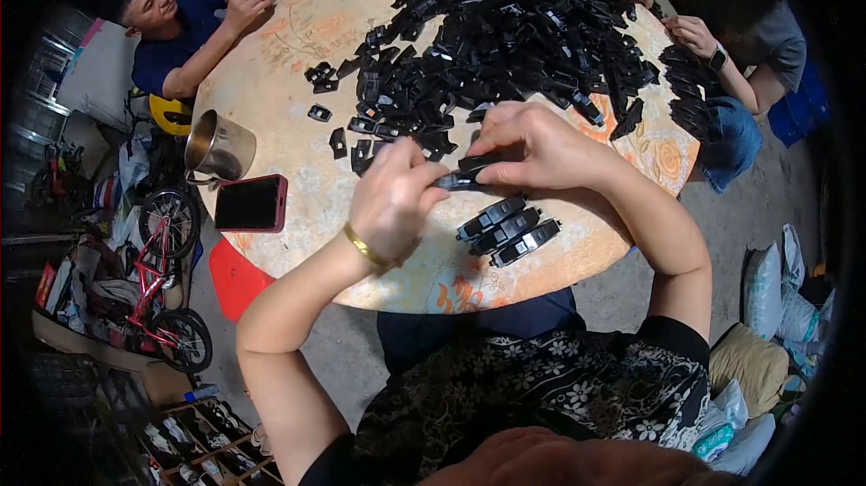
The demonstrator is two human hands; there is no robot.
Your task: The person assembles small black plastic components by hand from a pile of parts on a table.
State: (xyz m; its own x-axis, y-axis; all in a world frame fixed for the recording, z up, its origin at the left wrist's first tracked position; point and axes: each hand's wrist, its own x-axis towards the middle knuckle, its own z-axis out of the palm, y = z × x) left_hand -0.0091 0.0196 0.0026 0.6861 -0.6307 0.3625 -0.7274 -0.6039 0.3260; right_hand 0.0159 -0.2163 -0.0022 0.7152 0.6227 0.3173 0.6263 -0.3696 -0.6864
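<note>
Over the near part of the round table, my right hand (pixel 541 148) pinches a small black plastic part (pixel 478 162) between thumb and fingers. My left hand (pixel 394 193), a gold band on its wrist, is closed with its fingertips at the near end of a dark piece (pixel 462 181) just below that part. Motion blurs the left fingers a little, and whether the two pieces are joined is hidden. Three black plastic assemblies (pixel 510 230) lie side by side just below my right hand. A large heap of black plastic parts (pixel 505 35) spreads beyond both hands.
A metal mug (pixel 222 145) and a phone (pixel 252 204) with a red case stand at the left of the patterned round table (pixel 298 261). One person (pixel 194 31) sits across at far left; another person's hand (pixel 693 35) rests near parts at far right. A red stool (pixel 236 279) pokes out below.
</note>
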